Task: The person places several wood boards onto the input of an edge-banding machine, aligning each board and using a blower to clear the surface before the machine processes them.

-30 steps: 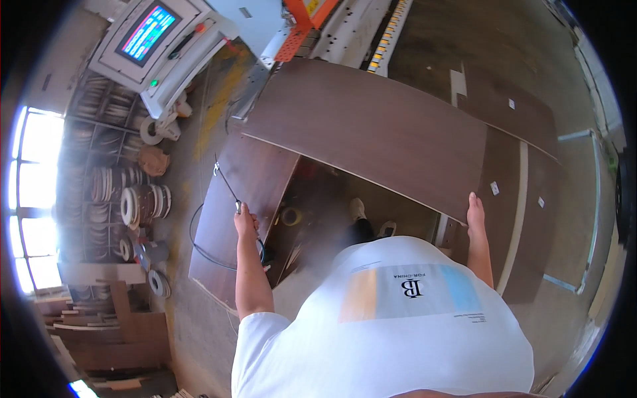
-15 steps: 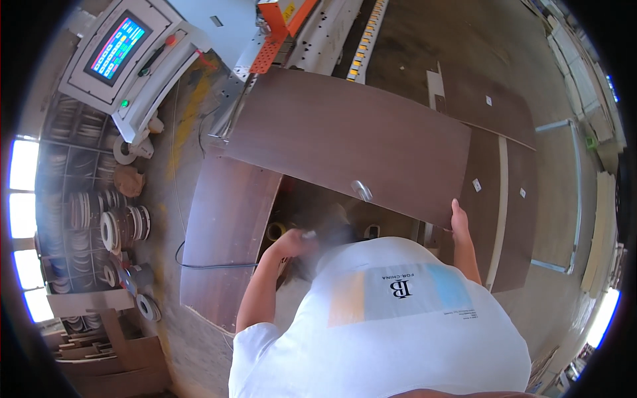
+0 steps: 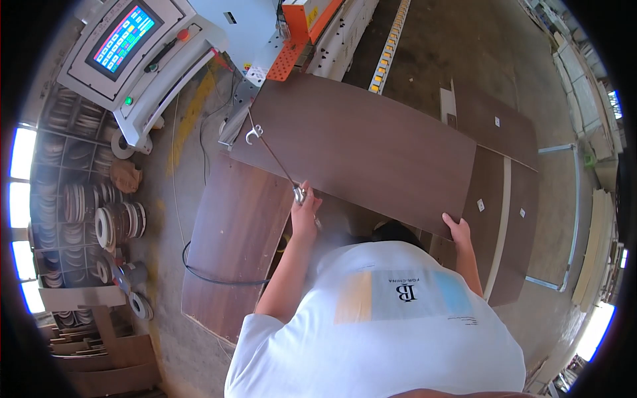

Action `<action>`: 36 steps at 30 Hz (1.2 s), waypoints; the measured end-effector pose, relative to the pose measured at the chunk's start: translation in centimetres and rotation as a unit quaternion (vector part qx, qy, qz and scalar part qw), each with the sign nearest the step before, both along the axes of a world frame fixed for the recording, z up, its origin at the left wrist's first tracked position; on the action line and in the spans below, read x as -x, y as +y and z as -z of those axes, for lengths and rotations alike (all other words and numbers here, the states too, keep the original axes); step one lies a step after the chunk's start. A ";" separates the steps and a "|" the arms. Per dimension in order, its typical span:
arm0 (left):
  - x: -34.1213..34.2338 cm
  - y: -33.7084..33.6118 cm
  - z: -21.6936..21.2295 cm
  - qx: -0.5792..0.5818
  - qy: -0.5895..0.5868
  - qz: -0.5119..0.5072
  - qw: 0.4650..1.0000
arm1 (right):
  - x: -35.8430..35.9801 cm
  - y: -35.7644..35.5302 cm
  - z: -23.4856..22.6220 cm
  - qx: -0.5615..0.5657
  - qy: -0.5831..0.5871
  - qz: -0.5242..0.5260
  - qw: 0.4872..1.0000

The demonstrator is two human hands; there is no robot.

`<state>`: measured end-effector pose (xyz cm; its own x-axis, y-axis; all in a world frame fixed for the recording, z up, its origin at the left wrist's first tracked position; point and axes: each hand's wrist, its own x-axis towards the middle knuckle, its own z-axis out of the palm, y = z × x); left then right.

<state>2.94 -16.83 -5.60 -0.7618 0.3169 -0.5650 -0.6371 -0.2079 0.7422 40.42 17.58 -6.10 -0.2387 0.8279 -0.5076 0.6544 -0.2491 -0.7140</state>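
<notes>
My left hand [image 3: 305,215] is closed around the metal handle of an air blow gun [image 3: 299,194] beside the near edge of a brown board [image 3: 371,146]. From the handle a long thin rod slants forward-left over the board, with a silver hook-shaped piece partway along. At the board's near right corner, my right hand [image 3: 459,230] grips the edge, thumb on top and the other fingers hidden beneath. A second brown board [image 3: 232,232] lies lower on the left, partly under the first one. A black hose [image 3: 222,281] crosses it toward my left arm.
A machine with a lit control panel [image 3: 125,40] and an orange guard [image 3: 298,40] stands front left. A roller strip [image 3: 390,50] runs away ahead. More brown panels [image 3: 494,113] lie to the right, near a metal frame [image 3: 576,199]. Edging rolls [image 3: 113,225] fill a left rack.
My left hand has moved forward and right to the board's edge, and the air blow gun now extends over the board. My right hand still grips the board's corner. The view has shifted slightly.
</notes>
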 end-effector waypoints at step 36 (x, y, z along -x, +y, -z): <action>-4.6 27.7 -4.0 0.441 0.427 0.648 0.451 | -19.6 -3.2 16.7 0.061 -0.156 0.032 0.985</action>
<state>7.55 10.88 -1.63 -0.3181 0.7481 -0.5824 0.7973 0.5435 0.2625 60.03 14.36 -22.81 -0.0039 0.7650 -0.6440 0.8174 -0.3686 -0.4427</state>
